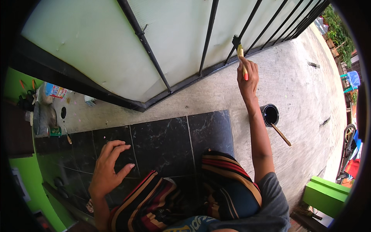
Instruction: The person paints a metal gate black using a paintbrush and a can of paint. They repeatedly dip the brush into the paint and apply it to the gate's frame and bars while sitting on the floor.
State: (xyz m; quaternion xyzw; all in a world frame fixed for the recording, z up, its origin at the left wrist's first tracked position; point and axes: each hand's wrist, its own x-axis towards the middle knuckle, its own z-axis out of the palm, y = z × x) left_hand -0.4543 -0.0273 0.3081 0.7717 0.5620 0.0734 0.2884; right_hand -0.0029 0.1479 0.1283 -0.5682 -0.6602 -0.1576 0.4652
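Observation:
My right hand (249, 76) grips a paintbrush (240, 51) by its pale, red-tipped handle. Its black-coated bristles touch the lower part of a black metal bar (245, 26) on a gate. Whitish sheeting (174, 34) backs the bars. Beside my right forearm, an open can of black paint (271, 114) stands on the concrete, a wooden stick (281, 134) leaning out over its rim. My left hand (107, 168) hovers above the dark floor tiles near my knee, fingers apart and holding nothing.
Black marbled tiles (162, 145) meet rough concrete (292, 87) below the gate's bottom rail (188, 82). At left are a green can (55, 131), a thin tool with a wooden handle (68, 137) and a plastic tub (55, 90). A green block (326, 192) stands lower right.

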